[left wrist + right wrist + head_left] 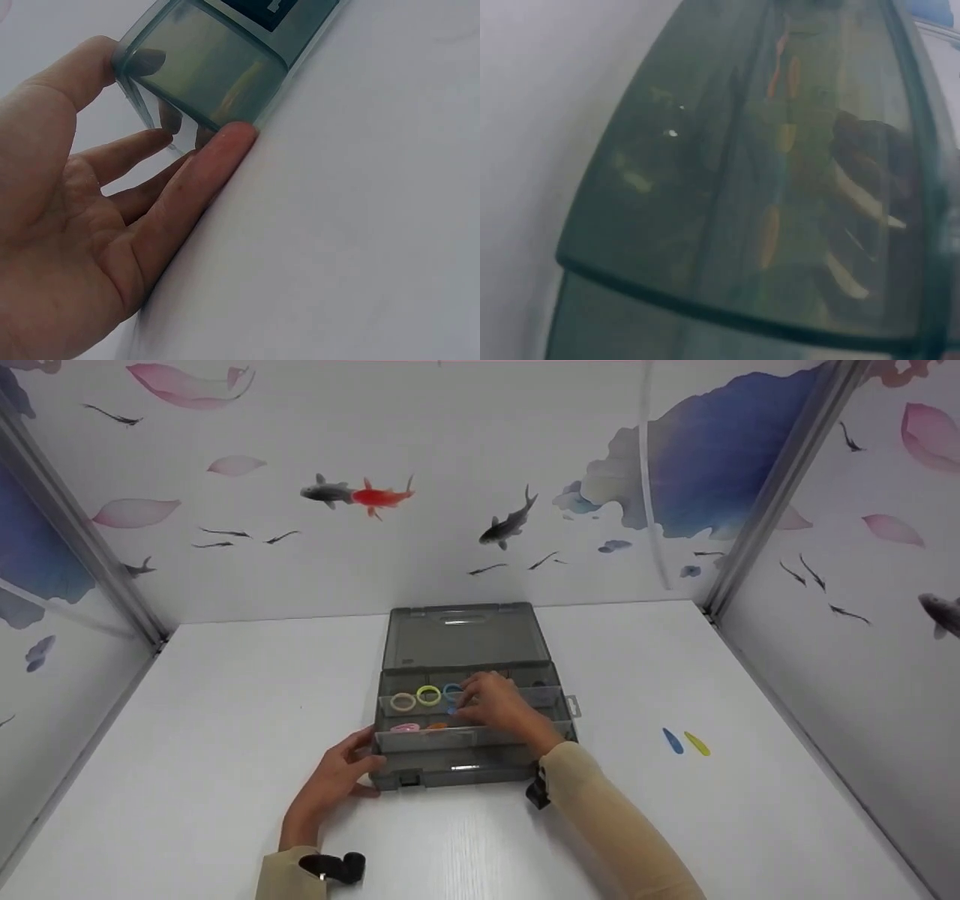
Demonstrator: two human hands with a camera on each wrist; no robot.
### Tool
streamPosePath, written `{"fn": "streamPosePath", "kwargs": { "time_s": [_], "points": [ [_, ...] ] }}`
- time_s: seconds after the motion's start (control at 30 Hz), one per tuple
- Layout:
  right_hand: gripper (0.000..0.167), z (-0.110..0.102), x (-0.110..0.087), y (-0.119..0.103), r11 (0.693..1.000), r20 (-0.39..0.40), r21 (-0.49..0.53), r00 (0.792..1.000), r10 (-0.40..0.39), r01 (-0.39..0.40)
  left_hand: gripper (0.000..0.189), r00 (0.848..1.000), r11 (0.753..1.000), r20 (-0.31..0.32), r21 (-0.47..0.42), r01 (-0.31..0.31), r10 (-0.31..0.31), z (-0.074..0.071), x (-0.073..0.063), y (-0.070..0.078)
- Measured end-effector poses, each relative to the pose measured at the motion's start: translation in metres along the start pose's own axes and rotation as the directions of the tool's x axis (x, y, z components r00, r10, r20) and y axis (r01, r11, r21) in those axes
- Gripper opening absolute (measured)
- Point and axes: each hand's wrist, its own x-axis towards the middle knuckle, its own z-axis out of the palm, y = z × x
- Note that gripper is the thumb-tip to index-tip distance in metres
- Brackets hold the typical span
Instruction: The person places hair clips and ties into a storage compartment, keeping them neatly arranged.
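A grey translucent storage box (465,775) lies open on the table. My left hand (337,771) holds its front left corner, with the thumb on one side and the other fingers along the end wall (180,146). My right hand (496,705) reaches into the box, its bent fingers right at a blue ring (452,691); I cannot tell whether they grip it. A beige ring (403,703) and a yellow ring (428,695) stand to its left in the same row. Nearer the front are a pink piece (406,728) and an orange piece (437,726).
The box's lid (469,637) leans back near the rear wall. To the right, a blue hair clip (673,741) and a yellow hair clip (697,743) lie on the white table (225,720). Printed panels with fish surround the table at the back and both sides.
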Motion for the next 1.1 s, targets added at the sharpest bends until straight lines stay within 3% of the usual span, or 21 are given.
{"fn": "streamPosePath", "kwargs": {
  "time_s": [0.57,0.83,1.1],
  "points": [
    [0.009,0.006,-0.001,-0.003,0.995,0.037,-0.104,0.999,0.0,0.004,0.067,1.0,1.0,0.005,0.025,-0.002,0.002,-0.002,-0.001,0.0],
    [0.025,-0.01,-0.011,0.0,0.999,0.05,0.041,0.998,0.033,-0.035,0.067,1.0,1.0,0.021,0.019,-0.009,0.008,0.0,-0.001,0.0],
    [0.03,-0.037,-0.04,-0.006,0.988,0.003,0.128,0.996,-0.089,0.088,0.067,1.0,1.0,0.012,0.02,-0.012,0.012,-0.003,-0.002,0.001]
  ]
}}
